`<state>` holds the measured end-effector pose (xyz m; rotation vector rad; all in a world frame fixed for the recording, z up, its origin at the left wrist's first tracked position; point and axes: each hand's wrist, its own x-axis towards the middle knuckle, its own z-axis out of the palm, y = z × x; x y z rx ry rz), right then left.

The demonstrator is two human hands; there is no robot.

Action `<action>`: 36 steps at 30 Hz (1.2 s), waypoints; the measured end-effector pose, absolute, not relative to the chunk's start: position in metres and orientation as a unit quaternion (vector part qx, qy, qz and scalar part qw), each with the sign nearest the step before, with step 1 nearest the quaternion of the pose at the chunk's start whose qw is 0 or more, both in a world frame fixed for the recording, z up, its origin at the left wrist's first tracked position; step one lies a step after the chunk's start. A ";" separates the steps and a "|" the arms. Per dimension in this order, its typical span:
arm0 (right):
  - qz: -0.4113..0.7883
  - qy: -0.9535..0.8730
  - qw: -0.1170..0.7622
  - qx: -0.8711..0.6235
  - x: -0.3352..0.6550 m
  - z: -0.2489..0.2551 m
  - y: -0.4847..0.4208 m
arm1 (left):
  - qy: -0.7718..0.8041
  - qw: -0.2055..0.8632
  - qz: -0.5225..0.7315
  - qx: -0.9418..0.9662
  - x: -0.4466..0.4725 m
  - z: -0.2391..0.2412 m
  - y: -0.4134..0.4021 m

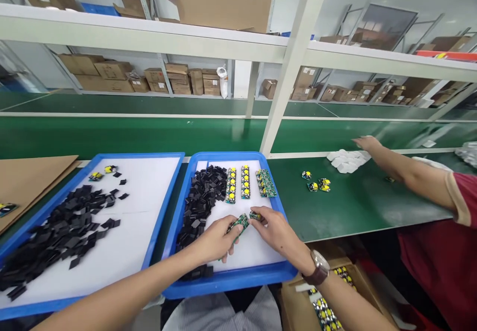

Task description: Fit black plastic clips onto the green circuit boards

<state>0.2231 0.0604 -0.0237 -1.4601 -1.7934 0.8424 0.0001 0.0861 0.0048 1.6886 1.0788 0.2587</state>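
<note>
My left hand (216,241) is closed on a green circuit board strip (243,220), held over the blue-rimmed tray (227,285). Between the fingertips of my right hand (278,231) is a small circuit board (255,215), close to the strip's upper end; whether the two are joined, I cannot tell. Beyond my hands, two board strips (231,185) with yellow parts lie on the tray's white lining. A group of green board strips (266,183) is to their right. Black flat pieces (203,197) are heaped along the tray's left side.
At left, another blue tray (160,221) holds scattered black pieces (70,226), beside a cardboard sheet (33,182). Several small boards (323,185) lie on the green bench at right. A co-worker's arm (406,167) reaches past white pieces (348,161). A white post (286,72) rises behind my tray.
</note>
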 end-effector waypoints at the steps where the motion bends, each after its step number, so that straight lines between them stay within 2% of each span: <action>1: 0.316 -0.690 0.329 -0.561 0.224 -0.025 0.058 | 0.453 0.517 0.111 0.718 -0.001 0.003 0.086; 7: 0.261 -0.749 0.340 -0.505 0.233 -0.022 0.053 | 0.415 0.431 0.140 0.789 -0.011 0.016 0.092; 10: 0.203 -0.776 0.356 -0.479 0.221 -0.029 0.052 | 0.418 0.434 0.135 0.786 -0.004 0.014 0.085; 17: 0.117 -0.764 0.352 -0.529 0.212 -0.034 0.037 | 0.447 0.438 0.154 0.765 -0.006 0.008 0.086; 20: 0.166 -0.797 0.337 -0.472 0.217 -0.027 0.030 | 0.405 0.434 0.159 0.788 -0.013 0.015 0.086; 23: 0.228 -0.789 0.359 -0.444 0.211 -0.029 0.028 | 0.405 0.438 0.148 0.789 -0.010 0.018 0.079; 27: 0.210 -0.736 0.401 -0.503 0.198 -0.042 0.025 | 0.451 0.423 0.142 0.774 -0.001 0.014 0.068; 31: 0.209 -0.726 0.398 -0.520 0.202 -0.041 0.022 | 0.450 0.416 0.127 0.780 0.002 0.013 0.066; 36: 0.266 -0.749 0.374 -0.479 0.213 -0.034 0.016 | 0.423 0.416 0.111 0.797 0.003 0.014 0.067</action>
